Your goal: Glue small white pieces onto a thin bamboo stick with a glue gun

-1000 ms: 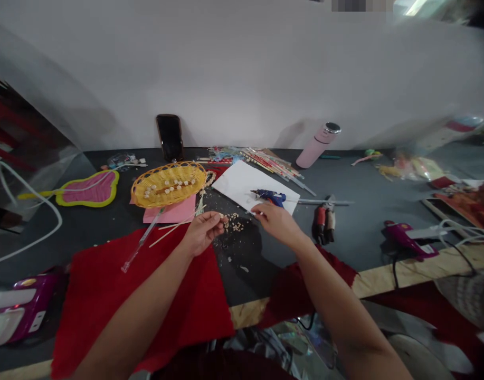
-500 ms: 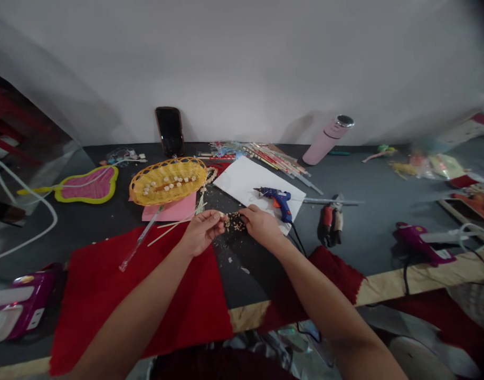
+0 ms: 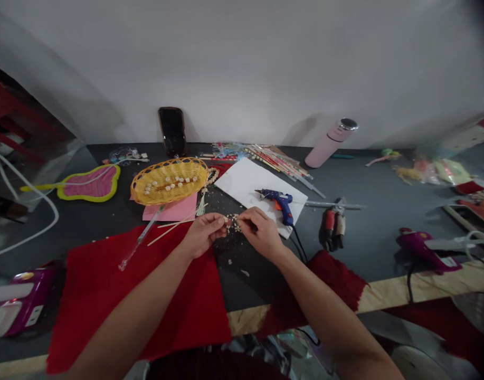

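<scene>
My left hand (image 3: 205,232) is closed, thumb against fingers, around something small and pale whose kind is too small to name. Close beside it, my right hand (image 3: 259,229) pinches with its fingertips; what they hold, if anything, I cannot make out. Between and below the fingertips, a scatter of small pale bits (image 3: 234,224) lies on the dark table. A blue glue gun (image 3: 279,200) rests on a white sheet (image 3: 242,182) just beyond my right hand. Left of my left hand lie thin pale sticks (image 3: 172,227) and a glue stick (image 3: 141,240).
A yellow woven basket (image 3: 170,190) holding small pale pieces sits on pink paper (image 3: 186,207). Red cloth (image 3: 146,301) covers the front left. Pliers (image 3: 334,224), a pink bottle (image 3: 331,143) and a purple device (image 3: 427,250) stand or lie to the right. A phone (image 3: 172,132) leans on the wall.
My right fingertips have shifted slightly left and down, over the pale bits. My left hand stays nearly in place. The whole view has shifted a little.
</scene>
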A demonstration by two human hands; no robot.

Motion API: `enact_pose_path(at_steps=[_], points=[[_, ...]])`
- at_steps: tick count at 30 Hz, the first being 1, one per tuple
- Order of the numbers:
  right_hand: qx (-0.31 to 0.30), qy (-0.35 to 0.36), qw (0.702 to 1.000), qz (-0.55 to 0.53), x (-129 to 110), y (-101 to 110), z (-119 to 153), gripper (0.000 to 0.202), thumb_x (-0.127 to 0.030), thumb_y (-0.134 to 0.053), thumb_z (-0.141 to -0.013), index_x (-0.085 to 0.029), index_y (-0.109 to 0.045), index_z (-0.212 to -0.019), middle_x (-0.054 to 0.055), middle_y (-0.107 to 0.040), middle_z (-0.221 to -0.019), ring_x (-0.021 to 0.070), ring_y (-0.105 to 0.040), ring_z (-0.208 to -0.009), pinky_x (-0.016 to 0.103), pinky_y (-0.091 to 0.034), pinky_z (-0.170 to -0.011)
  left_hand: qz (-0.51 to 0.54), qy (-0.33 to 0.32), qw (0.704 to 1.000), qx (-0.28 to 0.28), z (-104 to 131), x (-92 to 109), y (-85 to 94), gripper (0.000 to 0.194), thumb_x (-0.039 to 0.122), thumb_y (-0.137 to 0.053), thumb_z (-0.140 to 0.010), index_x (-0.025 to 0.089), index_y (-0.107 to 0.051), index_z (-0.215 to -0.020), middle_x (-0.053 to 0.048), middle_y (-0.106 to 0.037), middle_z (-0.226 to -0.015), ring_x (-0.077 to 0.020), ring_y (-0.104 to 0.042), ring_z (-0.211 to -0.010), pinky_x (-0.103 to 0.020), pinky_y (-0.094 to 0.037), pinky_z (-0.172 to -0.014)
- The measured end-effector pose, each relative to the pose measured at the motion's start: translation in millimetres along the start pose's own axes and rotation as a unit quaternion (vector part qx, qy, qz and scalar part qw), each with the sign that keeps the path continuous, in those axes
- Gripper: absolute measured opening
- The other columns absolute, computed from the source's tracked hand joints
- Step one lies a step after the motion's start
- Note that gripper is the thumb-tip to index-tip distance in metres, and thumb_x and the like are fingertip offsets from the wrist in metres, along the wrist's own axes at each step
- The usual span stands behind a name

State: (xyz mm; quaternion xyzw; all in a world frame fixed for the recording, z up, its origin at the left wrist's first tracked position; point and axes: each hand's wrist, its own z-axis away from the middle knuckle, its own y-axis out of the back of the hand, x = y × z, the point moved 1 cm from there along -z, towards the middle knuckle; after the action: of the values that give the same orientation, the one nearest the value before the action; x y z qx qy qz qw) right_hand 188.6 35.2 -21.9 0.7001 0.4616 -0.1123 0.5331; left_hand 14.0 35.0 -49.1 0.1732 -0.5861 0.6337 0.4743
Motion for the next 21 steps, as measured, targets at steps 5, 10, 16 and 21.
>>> enact_pose_path(at_steps=[5,10,16,21], points=[[0.014,0.040,0.998,-0.052,-7.3,-2.8,4.0,0.011,-0.020,-0.049,-0.085,-0.021,-0.058,-0.091,0.006,-0.060,-0.084,0.0154,-0.057,-0.079,0.027,-0.048,-0.066,-0.015,-0.002,1.000,-0.008,0.0,-1.8,-0.2,0.017,0.025,-0.071,-0.069,0.011,-0.066,-0.078,-0.001,-0.062,-0.067,-0.0069,-0.056,-0.059,-0.018,-0.046,-0.058],[0.010,0.047,0.998,-0.049,-4.0,-5.9,4.5,0.013,-0.021,-0.049,-0.086,-0.022,-0.059,-0.093,0.006,-0.061,-0.088,0.0160,-0.058,-0.083,0.029,-0.050,-0.072,-0.038,-0.004,0.999,-0.011,0.4,-2.9,-1.1,0.018,0.026,-0.071,-0.069,0.011,-0.066,-0.079,-0.001,-0.062,-0.066,-0.0077,-0.056,-0.059,-0.019,-0.044,-0.059],[0.008,0.043,0.998,-0.044,0.2,-8.5,6.5,0.013,-0.022,-0.050,-0.086,-0.022,-0.061,-0.094,0.006,-0.061,-0.090,0.0158,-0.058,-0.086,0.030,-0.050,-0.075,-0.045,-0.002,0.999,-0.008,0.8,-2.1,-2.9,0.020,0.027,-0.072,-0.067,0.011,-0.066,-0.078,-0.002,-0.062,-0.066,-0.0081,-0.055,-0.058,-0.019,-0.043,-0.058],[0.012,0.052,0.998,-0.041,-0.7,-6.5,6.5,0.012,-0.020,-0.050,-0.086,-0.022,-0.060,-0.093,0.006,-0.061,-0.087,0.0157,-0.059,-0.085,0.029,-0.050,-0.074,-0.050,-0.004,0.999,-0.011,1.4,-2.0,-3.0,0.018,0.027,-0.070,-0.069,0.012,-0.065,-0.077,-0.001,-0.061,-0.064,-0.0080,-0.055,-0.058,-0.020,-0.042,-0.058]])
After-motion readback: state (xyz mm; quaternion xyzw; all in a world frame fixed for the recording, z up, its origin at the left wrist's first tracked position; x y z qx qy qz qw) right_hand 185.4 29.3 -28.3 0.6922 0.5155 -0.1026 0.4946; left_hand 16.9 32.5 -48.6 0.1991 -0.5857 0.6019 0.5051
